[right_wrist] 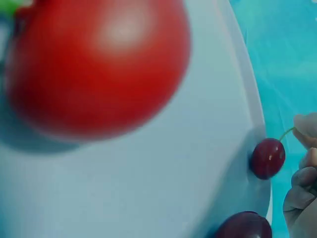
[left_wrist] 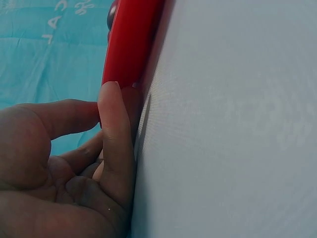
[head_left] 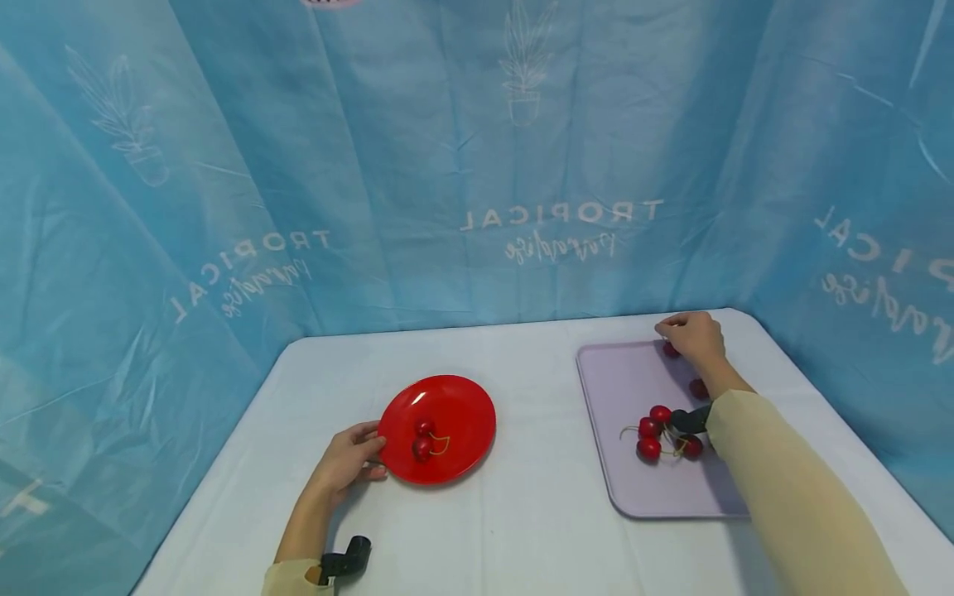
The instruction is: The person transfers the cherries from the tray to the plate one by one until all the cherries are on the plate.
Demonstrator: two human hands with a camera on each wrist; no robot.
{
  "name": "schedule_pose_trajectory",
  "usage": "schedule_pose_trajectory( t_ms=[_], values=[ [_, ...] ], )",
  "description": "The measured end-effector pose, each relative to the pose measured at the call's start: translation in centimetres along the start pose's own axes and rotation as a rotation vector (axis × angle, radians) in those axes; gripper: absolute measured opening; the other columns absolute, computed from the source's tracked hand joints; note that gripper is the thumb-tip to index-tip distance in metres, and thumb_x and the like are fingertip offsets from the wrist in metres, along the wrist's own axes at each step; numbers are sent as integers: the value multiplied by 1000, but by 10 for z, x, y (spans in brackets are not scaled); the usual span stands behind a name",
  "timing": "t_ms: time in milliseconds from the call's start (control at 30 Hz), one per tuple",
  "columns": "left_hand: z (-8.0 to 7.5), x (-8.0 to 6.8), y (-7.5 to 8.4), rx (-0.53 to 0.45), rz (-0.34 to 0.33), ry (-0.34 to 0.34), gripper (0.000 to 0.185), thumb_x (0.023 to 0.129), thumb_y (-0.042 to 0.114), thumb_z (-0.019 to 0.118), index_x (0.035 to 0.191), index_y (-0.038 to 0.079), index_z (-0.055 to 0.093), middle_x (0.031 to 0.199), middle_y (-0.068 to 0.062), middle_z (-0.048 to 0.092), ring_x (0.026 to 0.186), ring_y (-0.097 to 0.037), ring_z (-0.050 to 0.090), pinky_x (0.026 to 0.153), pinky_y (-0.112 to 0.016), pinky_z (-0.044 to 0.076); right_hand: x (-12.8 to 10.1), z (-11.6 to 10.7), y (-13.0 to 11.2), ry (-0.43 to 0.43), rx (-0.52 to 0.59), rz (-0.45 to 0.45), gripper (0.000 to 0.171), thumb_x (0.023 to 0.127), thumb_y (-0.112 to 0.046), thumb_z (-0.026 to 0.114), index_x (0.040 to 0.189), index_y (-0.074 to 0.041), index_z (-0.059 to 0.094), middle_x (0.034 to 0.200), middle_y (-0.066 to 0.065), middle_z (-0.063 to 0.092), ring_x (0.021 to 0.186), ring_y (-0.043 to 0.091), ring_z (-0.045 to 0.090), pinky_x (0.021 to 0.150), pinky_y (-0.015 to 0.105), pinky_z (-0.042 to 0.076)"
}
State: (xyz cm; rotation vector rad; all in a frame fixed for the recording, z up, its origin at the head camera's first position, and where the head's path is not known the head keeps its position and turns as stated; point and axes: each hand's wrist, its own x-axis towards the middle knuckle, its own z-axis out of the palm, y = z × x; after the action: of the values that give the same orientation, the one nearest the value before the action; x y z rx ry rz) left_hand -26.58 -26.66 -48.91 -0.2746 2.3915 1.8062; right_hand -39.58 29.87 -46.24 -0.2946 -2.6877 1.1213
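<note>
My left hand grips the near-left rim of a round red plate, thumb above the edge. In the left wrist view, its fingertips meet the plate's edge low against the white cloth. Two cherries with joined stems lie on that plate. Over the far edge of a lilac tray, my right hand pinches the green stem of a dark red cherry. The cherry hangs right at the tray's rim, below the fingertips. Another cherry lies close by, under the right wrist.
Several more cherries with stems cluster mid-tray, partly covered by the black wrist camera; one looms large in the right wrist view. A white cloth covers the table. Blue printed curtains enclose the back and sides.
</note>
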Motion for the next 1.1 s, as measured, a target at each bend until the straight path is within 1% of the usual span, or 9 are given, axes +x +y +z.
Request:
schedule_pose_trajectory(
  t_ms=[133, 267, 333, 400, 600, 733, 867, 967, 1100],
  values=[
    [1, 1, 4, 0, 1, 2, 46, 93, 16, 63, 134, 1, 49, 117, -18, 59, 75, -24, 63, 67, -35, 58, 1, -5, -4, 11, 3, -28, 42, 92, -33, 62, 110, 4, 67, 107, 25, 62, 100, 40, 51, 79, 53, 45],
    [1, 3, 5, -8, 0, -1, 45, 93, 15, 62, 134, 1, 49, 115, -17, 60, 77, -24, 63, 67, -36, 58, -2, -7, -11, 12, -4, -50, 42, 92, -33, 61, 111, 4, 67, 110, 26, 62, 105, 43, 49, 83, 55, 44],
    [1, 4, 4, -7, 0, 1, 45, 93, 14, 62, 134, 1, 49, 114, -17, 60, 77, -24, 63, 67, -36, 58, -4, -7, -17, 6, -3, -63, 41, 92, -33, 61, 111, 4, 68, 109, 25, 62, 105, 42, 50, 83, 56, 45],
    [2, 3, 4, -5, -1, 6, 45, 93, 14, 62, 134, 1, 49, 115, -18, 60, 77, -24, 63, 67, -36, 58, -6, -5, -23, 4, 4, -94, 42, 91, -33, 62, 110, 4, 68, 107, 25, 63, 104, 42, 51, 82, 55, 46],
    [1, 1, 1, 2, 4, 19, 46, 93, 15, 62, 134, 0, 48, 116, -19, 59, 75, -24, 64, 66, -36, 58, -8, 0, -43, -11, 37, -200, 37, 91, -31, 65, 106, 2, 70, 103, 22, 66, 100, 39, 56, 78, 51, 49],
    [1, 1, 0, -6, 17, 21, 46, 93, 16, 63, 134, 1, 49, 115, -18, 60, 75, -24, 64, 66, -35, 58, -11, 3, -53, -33, 58, -234, 37, 90, -33, 66, 105, 1, 71, 103, 20, 66, 98, 36, 56, 76, 48, 50],
    [2, 0, -2, -7, 20, 20, 46, 93, 16, 63, 134, 0, 49, 114, -18, 60, 75, -24, 63, 66, -36, 58, -17, 9, -58, -60, 74, -261, 36, 90, -34, 67, 103, -1, 72, 99, 17, 66, 92, 32, 57, 70, 42, 51],
    [2, -3, -3, -3, 15, 16, 47, 93, 17, 63, 134, 0, 49, 114, -17, 60, 75, -24, 63, 67, -36, 58, -22, 15, -60, -70, 64, -282, 33, 89, -32, 68, 101, -1, 73, 95, 14, 67, 88, 29, 58, 66, 38, 50],
    [2, -6, -3, -4, 23, 14, 47, 92, 17, 63, 134, 0, 49, 115, -18, 60, 74, -24, 64, 66, -36, 58, -29, 22, -61, -62, 45, -292, 31, 88, -31, 69, 97, -2, 73, 92, 13, 67, 86, 29, 58, 65, 37, 50]
  ],
)
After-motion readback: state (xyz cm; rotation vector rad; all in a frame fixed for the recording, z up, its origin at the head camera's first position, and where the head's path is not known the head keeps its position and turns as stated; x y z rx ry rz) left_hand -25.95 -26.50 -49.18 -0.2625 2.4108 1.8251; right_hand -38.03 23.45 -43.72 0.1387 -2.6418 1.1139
